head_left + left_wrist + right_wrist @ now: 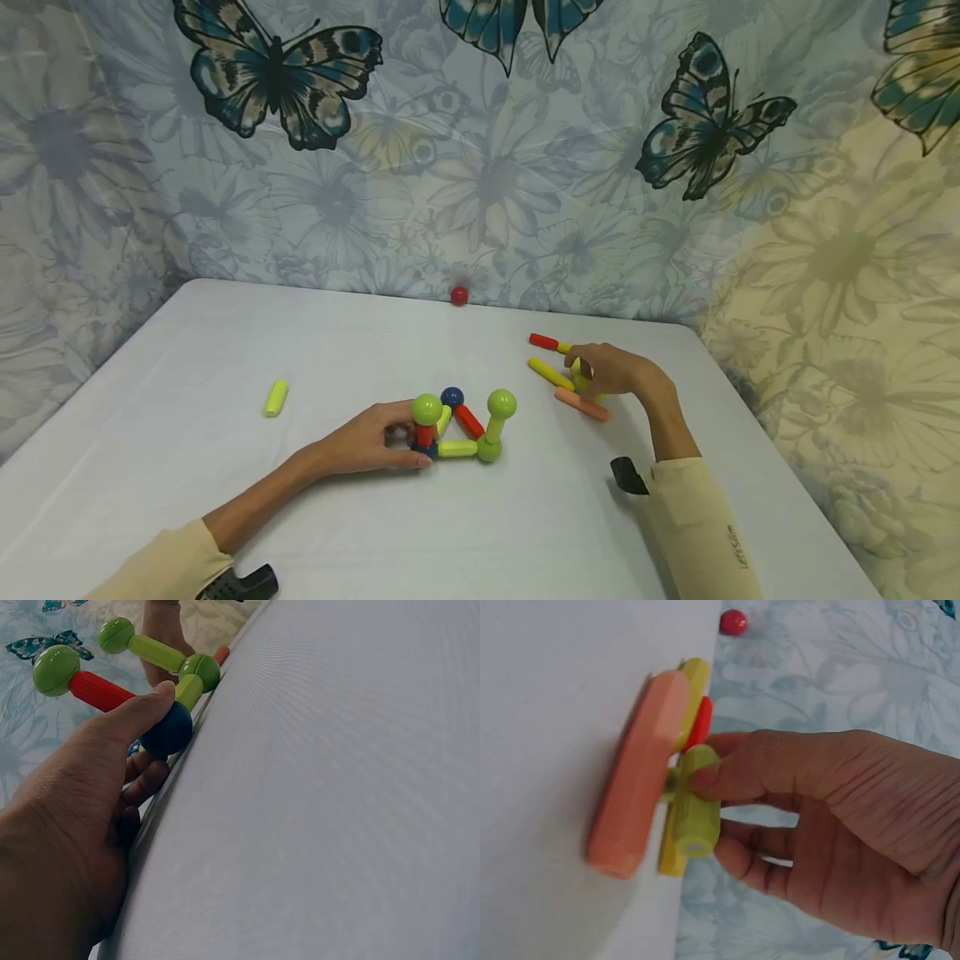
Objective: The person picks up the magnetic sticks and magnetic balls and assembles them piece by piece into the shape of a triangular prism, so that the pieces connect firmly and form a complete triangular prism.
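My left hand (367, 442) grips the near left corner of a ball-and-stick frame, its thumb on a dark blue ball (166, 729). From that corner an upright red rod (101, 691) carries a green ball (427, 409). A lime rod (457, 449) runs to a second upright topped by another green ball (502, 404). At the back sit a second blue ball (452, 397) and a slanting red rod (469, 422). Over to the right, my right hand (618, 371) pinches a short lime-green rod (697, 806) between thumb and fingers, close beside an orange rod (639, 776).
Yellow (550, 372) and red (543, 342) rods lie around the right hand. A lone lime stick (276, 398) is on the left of the white table (480, 533). One red ball (459, 296) sits at the far edge, before a butterfly-patterned cloth (495, 167).
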Motion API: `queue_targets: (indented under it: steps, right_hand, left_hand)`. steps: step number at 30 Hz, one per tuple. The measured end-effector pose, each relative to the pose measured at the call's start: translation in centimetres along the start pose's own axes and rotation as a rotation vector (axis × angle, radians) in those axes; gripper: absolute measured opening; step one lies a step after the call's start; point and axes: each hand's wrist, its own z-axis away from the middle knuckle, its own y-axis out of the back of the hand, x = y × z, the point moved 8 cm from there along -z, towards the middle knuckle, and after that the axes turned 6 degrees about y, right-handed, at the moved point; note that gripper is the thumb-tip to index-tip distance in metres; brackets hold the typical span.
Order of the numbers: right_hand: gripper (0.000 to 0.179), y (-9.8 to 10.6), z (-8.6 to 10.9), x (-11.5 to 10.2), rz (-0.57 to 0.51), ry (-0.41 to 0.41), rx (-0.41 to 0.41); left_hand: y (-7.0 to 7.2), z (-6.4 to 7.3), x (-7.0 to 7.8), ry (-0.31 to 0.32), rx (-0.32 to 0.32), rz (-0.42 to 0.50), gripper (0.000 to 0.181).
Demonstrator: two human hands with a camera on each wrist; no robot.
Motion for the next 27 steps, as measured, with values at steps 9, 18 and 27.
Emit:
queue_targets:
  steps: [9, 18, 27]
  right_hand:
    - [0.032, 3.5, 2.4, -9.0, -0.045, 0.363, 0.264]
    - [0.041, 2.3, 3.8, -19.1, -0.037, 0.631, 0.283]
    - [0.042, -0.3, 2.6, -20.7, 0.062, 0.657, 0.234]
  left_hand:
    - [-0.1, -0.1, -0.1, 0.006, 0.001, -0.012, 0.033]
    - [0.0, -0.1, -0.1, -0.005, 0.009, -0.007, 0.040]
    - [-0.1, -0.1, 0.0, -0.020, -0.005, 0.018, 0.039]
